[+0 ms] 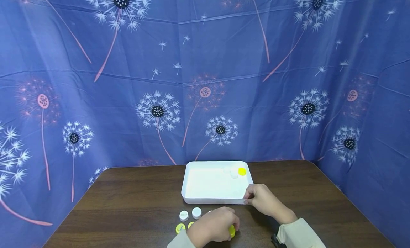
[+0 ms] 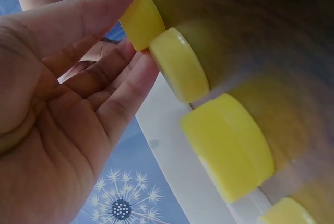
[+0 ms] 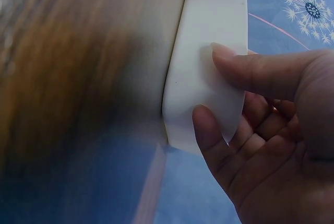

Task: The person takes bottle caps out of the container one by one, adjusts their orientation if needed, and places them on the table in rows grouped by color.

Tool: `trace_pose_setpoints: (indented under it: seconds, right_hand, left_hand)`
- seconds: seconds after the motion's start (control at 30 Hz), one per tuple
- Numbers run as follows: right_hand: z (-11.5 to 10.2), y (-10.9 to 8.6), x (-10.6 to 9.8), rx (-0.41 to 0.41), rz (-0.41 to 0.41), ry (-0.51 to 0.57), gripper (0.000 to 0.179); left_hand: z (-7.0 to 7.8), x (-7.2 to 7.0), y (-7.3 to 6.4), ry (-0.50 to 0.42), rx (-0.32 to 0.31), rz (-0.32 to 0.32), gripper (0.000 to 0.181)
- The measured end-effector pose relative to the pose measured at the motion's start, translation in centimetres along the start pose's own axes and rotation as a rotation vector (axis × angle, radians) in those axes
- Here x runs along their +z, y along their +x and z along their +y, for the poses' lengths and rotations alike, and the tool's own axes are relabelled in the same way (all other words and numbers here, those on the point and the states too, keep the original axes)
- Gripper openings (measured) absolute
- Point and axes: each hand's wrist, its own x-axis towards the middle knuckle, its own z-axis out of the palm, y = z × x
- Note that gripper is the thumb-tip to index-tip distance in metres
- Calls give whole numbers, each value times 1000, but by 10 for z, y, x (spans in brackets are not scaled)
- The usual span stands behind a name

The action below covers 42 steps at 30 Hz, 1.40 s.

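Note:
My left hand (image 1: 216, 223) pinches a round yellow cap (image 1: 232, 231) between thumb and fingers, low over the near part of the table. In the left wrist view that cap (image 2: 143, 18) is at the end of a row of yellow caps (image 2: 229, 148). A shallow white tray (image 1: 208, 182) lies beyond the hand; a yellow cap (image 1: 242, 171) and pale round pieces (image 1: 234, 173) sit in its far right corner. My right hand (image 1: 266, 201) grips the tray's near right corner, with thumb and fingers on its wall (image 3: 209, 4) in the right wrist view.
Two white caps (image 1: 196, 213) stand between tray and left hand, with a yellow cap (image 1: 180, 228) nearer; my left hand partly hides others. The brown wooden table (image 1: 134, 201) ends at a blue dandelion-print curtain (image 1: 198, 45) behind and at the sides.

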Motion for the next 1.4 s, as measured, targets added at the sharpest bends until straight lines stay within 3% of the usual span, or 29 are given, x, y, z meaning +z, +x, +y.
trace_pose_setpoints:
  seconds: [0.23,0.63,0.83,0.97,1.07,1.23,1.4]
  right_hand:
    - [1,0,1,-6,8,0,24]
    - [4,0,0,-17,24,17,24]
    - [6,0,1,-61,18,28,22]
    - [6,1,1,-74,19,20,23]
    - [7,2,0,-75,26,18,23]
    - [7,2,1,-73,27,15,22]
    - [4,1,2,-59,13,7,22]
  left_hand:
    - [0,-1,0,-19,4,-21,28]
    - [2,-5,0,33,31,12,26]
    - [0,-20,0,25,160,126,17]
    - [-2,-41,4,34,246,255,16]
    - [-1,-59,9,96,268,371,15]
    - [-2,-82,21,147,210,493,15]
    - [-6,-87,40,123,121,542,20]
